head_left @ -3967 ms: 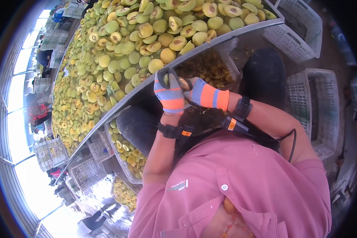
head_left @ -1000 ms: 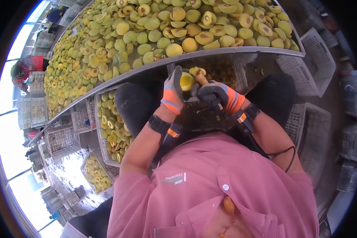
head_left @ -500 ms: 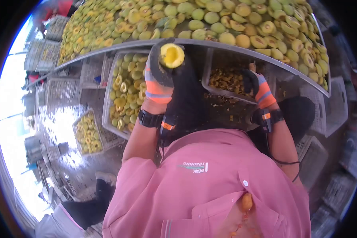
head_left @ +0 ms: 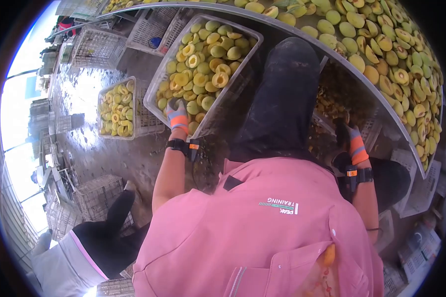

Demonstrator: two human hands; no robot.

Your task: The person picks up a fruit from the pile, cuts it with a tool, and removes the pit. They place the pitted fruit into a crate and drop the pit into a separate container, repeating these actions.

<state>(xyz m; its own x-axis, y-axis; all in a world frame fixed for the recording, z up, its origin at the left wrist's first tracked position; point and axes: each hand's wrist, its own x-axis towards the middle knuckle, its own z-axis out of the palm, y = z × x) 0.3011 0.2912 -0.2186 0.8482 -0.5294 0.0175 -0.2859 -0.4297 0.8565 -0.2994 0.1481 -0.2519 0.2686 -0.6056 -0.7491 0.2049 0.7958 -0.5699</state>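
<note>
My left hand [head_left: 177,119], in a grey-and-orange glove, is at the near-left edge of a large crate [head_left: 150,89] of cut yellow-green fruit [head_left: 220,79]. Its dark fingertips are slightly apart over the fruit, and I see nothing held between them. On the right, my right hand [head_left: 354,141], in a matching glove, is closed beside my leg, below the table edge. A small tan tip shows at its fingers; the rest of what it grips is hidden. Near it, a bin holds brownish fruit scraps [head_left: 329,101], partly in shadow.
A metal-edged table [head_left: 282,24] heaped with fruit curves across the top and right. A smaller crate of fruit [head_left: 116,110] stands at left, near stacked crates [head_left: 100,195]. Another person's legs [head_left: 104,237] show at lower left. My dark-trousered knee [head_left: 287,74] lies between my hands.
My left hand has moved down and left from the table edge to the crate; the hollowed fruit is no longer seen in it. The view has swung left, and my right hand stays closed.
</note>
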